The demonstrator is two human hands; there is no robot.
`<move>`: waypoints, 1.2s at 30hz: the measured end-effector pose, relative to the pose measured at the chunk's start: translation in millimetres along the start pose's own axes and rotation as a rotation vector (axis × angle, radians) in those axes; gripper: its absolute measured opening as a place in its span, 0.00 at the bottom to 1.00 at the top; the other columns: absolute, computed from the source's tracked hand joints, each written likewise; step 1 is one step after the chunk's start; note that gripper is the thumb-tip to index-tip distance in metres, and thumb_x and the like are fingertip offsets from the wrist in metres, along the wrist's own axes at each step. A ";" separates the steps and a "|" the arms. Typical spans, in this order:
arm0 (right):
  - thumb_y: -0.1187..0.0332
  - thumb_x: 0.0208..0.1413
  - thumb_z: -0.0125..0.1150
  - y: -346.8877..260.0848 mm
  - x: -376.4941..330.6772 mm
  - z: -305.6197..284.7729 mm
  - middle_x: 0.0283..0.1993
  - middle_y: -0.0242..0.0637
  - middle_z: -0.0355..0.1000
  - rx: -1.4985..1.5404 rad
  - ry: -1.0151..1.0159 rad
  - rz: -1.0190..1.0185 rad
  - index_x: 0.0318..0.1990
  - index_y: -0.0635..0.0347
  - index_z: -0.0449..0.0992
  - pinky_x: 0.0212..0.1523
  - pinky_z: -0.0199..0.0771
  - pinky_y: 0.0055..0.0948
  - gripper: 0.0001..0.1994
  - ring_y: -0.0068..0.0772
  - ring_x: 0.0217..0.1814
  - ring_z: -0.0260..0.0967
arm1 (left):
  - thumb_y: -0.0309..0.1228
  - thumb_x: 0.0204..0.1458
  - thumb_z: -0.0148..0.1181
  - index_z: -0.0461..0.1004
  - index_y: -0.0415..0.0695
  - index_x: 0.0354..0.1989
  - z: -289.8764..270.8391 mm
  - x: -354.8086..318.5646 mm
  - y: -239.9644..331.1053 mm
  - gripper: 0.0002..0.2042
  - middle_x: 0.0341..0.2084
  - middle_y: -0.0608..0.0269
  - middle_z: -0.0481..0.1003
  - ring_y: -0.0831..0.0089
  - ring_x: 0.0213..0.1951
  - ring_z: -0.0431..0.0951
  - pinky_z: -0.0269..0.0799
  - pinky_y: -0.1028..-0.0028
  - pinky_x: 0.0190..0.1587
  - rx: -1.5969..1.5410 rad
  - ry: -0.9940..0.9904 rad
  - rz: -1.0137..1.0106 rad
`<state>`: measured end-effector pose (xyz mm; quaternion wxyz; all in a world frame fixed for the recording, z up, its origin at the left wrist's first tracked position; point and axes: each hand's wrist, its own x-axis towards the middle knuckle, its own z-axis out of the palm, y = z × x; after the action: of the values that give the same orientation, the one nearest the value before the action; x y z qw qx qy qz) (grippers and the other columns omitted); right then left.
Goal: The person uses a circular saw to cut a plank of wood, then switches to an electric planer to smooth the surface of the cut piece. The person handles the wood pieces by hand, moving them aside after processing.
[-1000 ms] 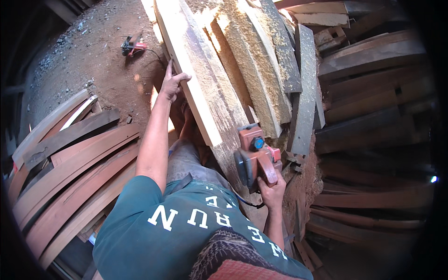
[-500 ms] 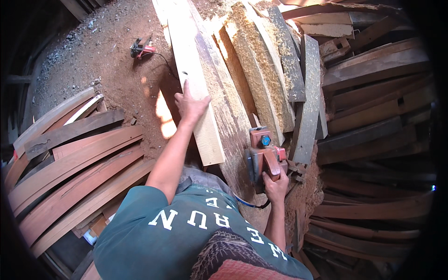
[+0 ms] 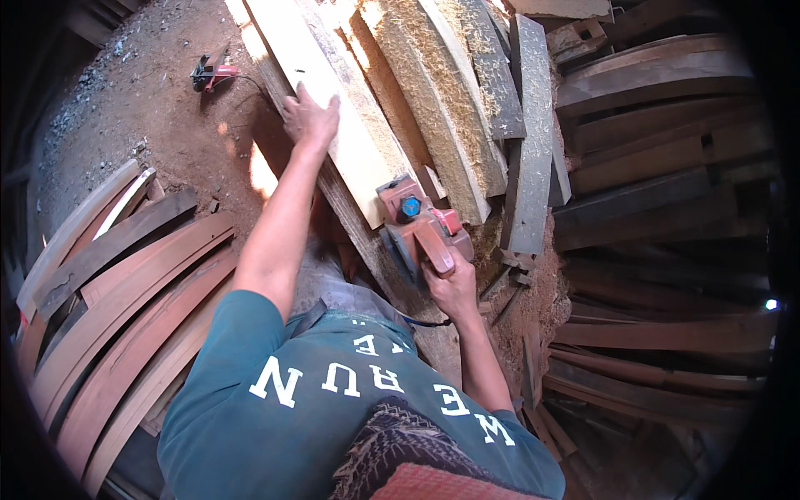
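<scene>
Currently, both bare hands are at work on a long, pale, straight-edged wooden board (image 3: 358, 167); clock directions are taken from the centre of the view. Board runs from near centre out toward 11 o'clock, lying on a weathered grey-brown plank worktop (image 3: 379, 267).

Left hand (image 3: 312, 121), at 11 o'clock: open, palm down, fingers spread on the board near its left edge, fingertips close to a small dark mark. Grips nothing.

Right hand (image 3: 454, 287), just off centre toward 5 o'clock: closed around the rear handle of a dusty reddish-brown handheld electric planer (image 3: 421, 229) with a blue knob. Planer sits near centre and overlaps the board's near right corner; cannot tell whether its sole touches the wood. A dark cord (image 3: 429, 322) shows just below the planer, near the wrist.

Surroundings: curved timbers strewn with yellow shavings (image 3: 425, 108) at 12 to 1 o'clock; a long grey beam (image 3: 529, 167) at 1 to 2. Small red-and-black power tool (image 3: 215, 73) on the brown earth floor (image 3: 167, 108), between 10 and 11. Stacked curved reddish-brown planks (image 3: 142, 292) at 8 to 9; darker stacked timbers (image 3: 658, 217) around 3.
</scene>
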<state>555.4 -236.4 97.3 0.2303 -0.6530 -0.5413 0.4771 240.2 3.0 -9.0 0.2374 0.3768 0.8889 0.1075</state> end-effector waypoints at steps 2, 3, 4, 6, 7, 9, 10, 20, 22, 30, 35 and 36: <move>0.72 0.58 0.72 7.8 3.6 4.3 0.42 0.43 0.84 -0.018 -0.031 0.010 0.52 0.65 0.81 0.49 0.81 0.33 0.15 0.28 0.44 0.82 | 0.53 0.65 0.61 0.49 0.53 0.83 -8.7 9.5 -22.4 0.43 0.82 0.53 0.44 0.45 0.80 0.48 0.48 0.34 0.77 0.075 0.023 0.166; 0.73 0.58 0.71 6.9 5.2 4.9 0.41 0.43 0.84 -0.037 -0.058 0.015 0.52 0.65 0.81 0.49 0.81 0.33 0.15 0.30 0.44 0.83 | 0.51 0.67 0.57 0.51 0.52 0.83 -11.1 18.1 -41.3 0.39 0.84 0.64 0.42 0.48 0.82 0.46 0.43 0.31 0.77 0.172 0.107 0.323; 0.73 0.58 0.70 6.2 7.5 6.4 0.41 0.44 0.84 -0.055 -0.085 0.020 0.51 0.65 0.81 0.49 0.82 0.33 0.14 0.31 0.44 0.83 | 0.51 0.67 0.57 0.52 0.52 0.83 -13.7 25.3 -50.1 0.39 0.84 0.65 0.43 0.49 0.82 0.45 0.43 0.31 0.77 0.183 0.066 0.377; 0.73 0.59 0.70 -5.9 27.0 12.3 0.41 0.47 0.84 -0.085 -0.082 -0.046 0.51 0.65 0.81 0.49 0.82 0.34 0.14 0.36 0.45 0.85 | 0.52 0.67 0.56 0.53 0.53 0.82 -16.9 38.3 -61.1 0.38 0.84 0.65 0.44 0.51 0.83 0.43 0.41 0.32 0.78 0.203 -0.018 0.482; 0.73 0.59 0.70 -14.0 41.0 14.4 0.41 0.49 0.85 -0.106 -0.076 -0.076 0.51 0.65 0.81 0.49 0.83 0.35 0.13 0.38 0.45 0.85 | 0.51 0.68 0.54 0.57 0.52 0.81 -18.5 38.9 -59.8 0.35 0.83 0.66 0.49 0.54 0.83 0.44 0.42 0.32 0.77 0.188 -0.010 0.488; 0.72 0.60 0.68 -37.7 77.7 31.0 0.43 0.53 0.84 -0.112 -0.057 -0.104 0.49 0.65 0.82 0.49 0.83 0.39 0.11 0.44 0.47 0.86 | 0.50 0.69 0.53 0.58 0.52 0.81 -25.9 41.4 -60.0 0.34 0.83 0.66 0.50 0.53 0.82 0.46 0.43 0.31 0.77 0.191 -0.064 0.490; 0.70 0.60 0.67 -55.0 101.3 40.5 0.43 0.56 0.83 -0.113 -0.066 -0.150 0.48 0.65 0.82 0.49 0.83 0.44 0.11 0.53 0.48 0.84 | 0.49 0.69 0.53 0.59 0.52 0.80 -34.2 43.1 -62.4 0.33 0.83 0.66 0.50 0.53 0.82 0.47 0.43 0.31 0.77 0.195 -0.083 0.485; 0.64 0.63 0.65 -180.0 309.6 130.6 0.38 0.46 0.85 -0.005 -0.237 -0.265 0.49 0.58 0.83 0.44 0.83 0.41 0.12 0.38 0.40 0.84 | 0.38 0.71 0.53 0.76 0.44 0.65 -91.2 89.8 -20.5 0.19 0.59 0.45 0.79 0.52 0.62 0.79 0.72 0.56 0.68 -0.195 0.081 0.749; 0.65 0.63 0.62 -181.4 284.9 119.0 0.38 0.53 0.84 -0.058 -0.266 -0.253 0.49 0.63 0.81 0.46 0.84 0.44 0.12 0.48 0.42 0.86 | 0.38 0.70 0.55 0.78 0.45 0.64 -106.3 68.7 -6.1 0.18 0.55 0.44 0.80 0.52 0.58 0.81 0.75 0.56 0.65 -0.062 -0.005 0.708; 0.73 0.59 0.69 -45.1 62.1 34.5 0.49 0.51 0.83 -0.059 -0.106 -0.165 0.55 0.66 0.79 0.55 0.82 0.38 0.17 0.44 0.52 0.84 | 0.40 0.54 0.71 0.74 0.40 0.47 -57.4 -113.5 -9.9 0.20 0.28 0.55 0.76 0.56 0.34 0.81 0.78 0.57 0.39 -0.063 -0.226 1.243; 0.76 0.55 0.70 -41.0 51.8 33.6 0.47 0.50 0.84 -0.054 -0.136 -0.059 0.56 0.66 0.79 0.53 0.82 0.36 0.19 0.41 0.52 0.85 | 0.42 0.50 0.74 0.75 0.37 0.47 -47.7 -142.8 -18.7 0.24 0.35 0.56 0.75 0.60 0.42 0.77 0.74 0.62 0.45 0.118 -0.209 1.052; 0.76 0.55 0.69 -46.2 67.5 42.0 0.46 0.51 0.84 -0.047 -0.131 -0.086 0.56 0.67 0.79 0.53 0.82 0.36 0.20 0.41 0.51 0.85 | 0.42 0.50 0.74 0.75 0.37 0.47 -47.7 -126.3 -16.1 0.24 0.35 0.56 0.75 0.60 0.42 0.77 0.73 0.62 0.45 0.139 -0.184 1.016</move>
<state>493.4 -168.6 91.4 0.1993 -0.6018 -0.5936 0.4958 282.5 -99.9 69.3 0.2070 0.7834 0.5744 0.1163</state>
